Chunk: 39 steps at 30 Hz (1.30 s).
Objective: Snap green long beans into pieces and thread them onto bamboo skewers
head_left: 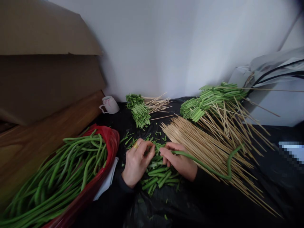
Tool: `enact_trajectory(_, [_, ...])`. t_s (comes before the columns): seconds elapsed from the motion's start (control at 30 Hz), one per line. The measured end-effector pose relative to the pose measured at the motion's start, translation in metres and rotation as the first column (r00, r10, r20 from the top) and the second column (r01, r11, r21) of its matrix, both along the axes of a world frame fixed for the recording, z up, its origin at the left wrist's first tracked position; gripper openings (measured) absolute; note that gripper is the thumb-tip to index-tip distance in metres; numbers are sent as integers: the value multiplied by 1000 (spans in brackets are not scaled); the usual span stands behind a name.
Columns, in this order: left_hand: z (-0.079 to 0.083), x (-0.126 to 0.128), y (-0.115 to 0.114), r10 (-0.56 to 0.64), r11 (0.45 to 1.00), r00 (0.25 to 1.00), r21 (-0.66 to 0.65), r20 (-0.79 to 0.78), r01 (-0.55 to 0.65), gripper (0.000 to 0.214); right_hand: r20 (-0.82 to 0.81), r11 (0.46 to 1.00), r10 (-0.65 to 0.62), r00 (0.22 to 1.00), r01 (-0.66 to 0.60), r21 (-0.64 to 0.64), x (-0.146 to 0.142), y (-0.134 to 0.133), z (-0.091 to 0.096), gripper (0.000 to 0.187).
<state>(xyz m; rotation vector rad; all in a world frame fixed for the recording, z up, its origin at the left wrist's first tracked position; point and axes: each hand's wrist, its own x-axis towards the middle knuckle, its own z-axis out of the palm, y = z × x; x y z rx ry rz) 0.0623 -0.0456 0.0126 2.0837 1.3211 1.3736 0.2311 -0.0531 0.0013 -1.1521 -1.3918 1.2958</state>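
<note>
My left hand [137, 160], with a gold ring on one finger, pinches the near end of a long green bean [209, 167]. My right hand [179, 160] grips the same bean just to the right of it. The bean trails off to the right across a spread of bamboo skewers [204, 144] and curls upward at its far end. Under and between both hands lies a small pile of short cut bean pieces [158, 177] on the black plastic sheet [273, 177].
A red plastic bag [110, 141] full of long green beans [64, 174] lies at the left. Bundles of beans threaded on skewers sit at the back centre [140, 112] and back right [209, 99]. A white mug [109, 104] lies tipped by the wall. Cardboard [47, 63] leans at left.
</note>
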Motion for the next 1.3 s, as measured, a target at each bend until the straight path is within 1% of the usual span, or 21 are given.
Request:
enact_trajectory(0.1, [-1,1,0,-42,999,999,-4,-20,42,8,-20,1000,-12,1000,12,-1,1,2,0,30])
enact_trajectory(0.17, [-2,2,0,-88,996,994,5,-65,89,8,-19,1000,-27,999,27,-4,1,2,0,30])
enact_trajectory(0.23, [-3,3,0,-107,993,988,27,-111,111,8,-14,999,-33,999,33,-10,1,2,0,28])
enact_trajectory(0.3, [-3,3,1,-76,995,988,61,-135,85,8,-15,1000,-27,1000,27,-13,1,1,1,27])
enact_trajectory(0.43, [-3,1,3,49,989,994,146,-101,-34,8,-20,1000,-30,999,30,-4,1,0,2,27])
enact_trajectory(0.5, [-3,-1,5,86,984,993,160,-78,-73,11,-24,998,-63,998,63,4,2,2,2,27])
enact_trajectory(0.57, [-3,-2,5,88,986,993,146,-80,-76,14,-36,995,-95,995,96,9,2,3,2,27])
enact_trajectory(0.7, [-2,-1,5,63,993,991,109,-118,-50,7,-15,991,-129,992,129,37,3,4,2,27])
enact_trajectory(0.83, [-1,2,5,49,994,991,101,-125,-36,3,15,988,-127,992,125,93,2,2,-2,26])
enact_trajectory(0.93, [0,1,5,43,994,989,108,-139,-27,7,57,978,-150,987,139,156,1,1,-5,26])
enact_trajectory(1.1, [-3,-1,3,28,982,974,190,-225,16,9,159,943,-190,969,135,303,-2,-2,-6,24])
enact_trajectory(1.17, [-5,-2,2,16,972,962,229,-271,48,9,169,941,-183,968,122,316,-3,-4,-3,26])
enact_trajectory(1.3, [-7,-4,1,-11,955,947,279,-321,105,7,146,947,-175,974,126,297,-4,-8,-1,29])
